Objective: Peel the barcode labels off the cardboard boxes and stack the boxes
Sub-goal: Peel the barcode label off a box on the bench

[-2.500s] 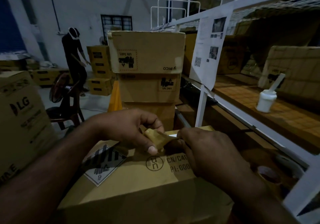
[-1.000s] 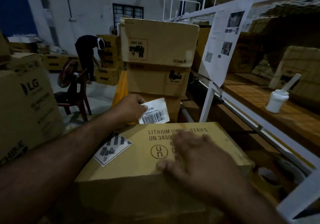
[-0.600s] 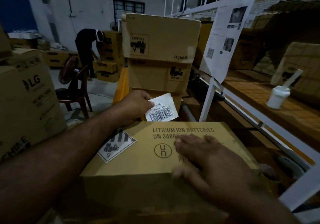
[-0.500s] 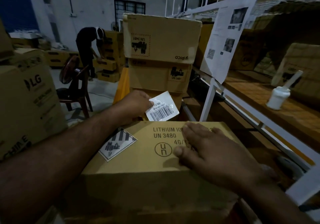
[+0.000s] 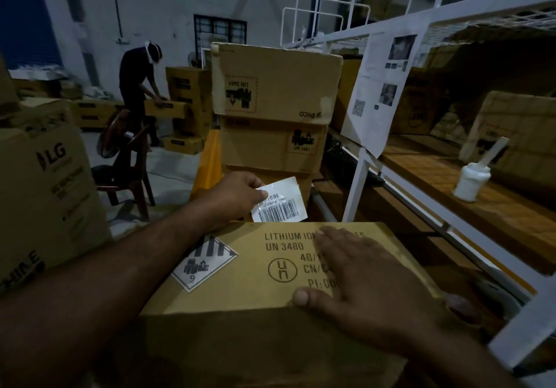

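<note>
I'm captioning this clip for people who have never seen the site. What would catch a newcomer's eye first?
First, the white barcode label, pinched in the left hand just beyond the far edge of the nearest cardboard box. Next, the right hand lying flat on that box's top, over its lithium battery print. Behind stands a stack of cardboard boxes, with a white bottle on the wooden shelf to the right.

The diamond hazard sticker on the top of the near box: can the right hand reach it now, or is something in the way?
Probably yes. The right hand lies flat and empty on the near box, beside the diamond hazard sticker, with bare cardboard between them. The left hand holds the barcode label beyond the box's far edge.
</note>
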A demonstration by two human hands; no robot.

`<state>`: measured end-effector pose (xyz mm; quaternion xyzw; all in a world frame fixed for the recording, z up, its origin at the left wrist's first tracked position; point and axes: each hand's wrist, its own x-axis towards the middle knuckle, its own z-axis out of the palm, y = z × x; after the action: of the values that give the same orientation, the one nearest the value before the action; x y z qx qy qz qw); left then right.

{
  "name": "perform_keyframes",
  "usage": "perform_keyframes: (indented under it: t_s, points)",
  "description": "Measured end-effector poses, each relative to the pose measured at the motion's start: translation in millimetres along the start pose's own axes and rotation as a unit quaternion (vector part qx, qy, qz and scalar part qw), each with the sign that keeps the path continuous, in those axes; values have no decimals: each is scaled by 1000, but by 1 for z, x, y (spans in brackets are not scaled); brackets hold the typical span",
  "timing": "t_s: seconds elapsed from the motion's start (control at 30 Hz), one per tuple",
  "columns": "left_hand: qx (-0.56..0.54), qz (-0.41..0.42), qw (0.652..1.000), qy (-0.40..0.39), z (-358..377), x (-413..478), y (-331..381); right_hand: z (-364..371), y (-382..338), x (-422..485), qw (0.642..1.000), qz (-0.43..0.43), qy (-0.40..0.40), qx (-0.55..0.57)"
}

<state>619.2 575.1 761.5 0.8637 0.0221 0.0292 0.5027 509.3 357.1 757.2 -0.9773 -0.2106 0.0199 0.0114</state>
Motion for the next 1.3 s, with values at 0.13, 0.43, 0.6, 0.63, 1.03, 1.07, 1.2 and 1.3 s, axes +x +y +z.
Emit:
perform_keyframes:
  t_s: [0.13,0.43,0.6,0.63,1.03,1.07,1.2,1.3]
  points:
    - [42,59,997,0,4,-1,7,1,-34,7,994,-107,-31,-16]
    - [-96,146,981,85,-25,-35,43,26,-62,19,987,-137,87,-20]
    - [-162,108,974,120,-41,-50,23,21,-44,60,978,-135,149,-51]
    - [-178,101,969,137,-44,-50,19,21,-38,72,978,-130,154,-54]
    - [-213,17,954,211,-26,-12,7,42,14,213,971,-66,228,-17]
    - [-209,11,953,219,-23,-8,7,44,13,223,970,-68,233,-6]
    - [-197,1,952,233,-16,5,10,50,21,255,964,-86,247,49]
    - [-204,-10,950,234,-13,9,12,49,31,275,958,-110,253,75]
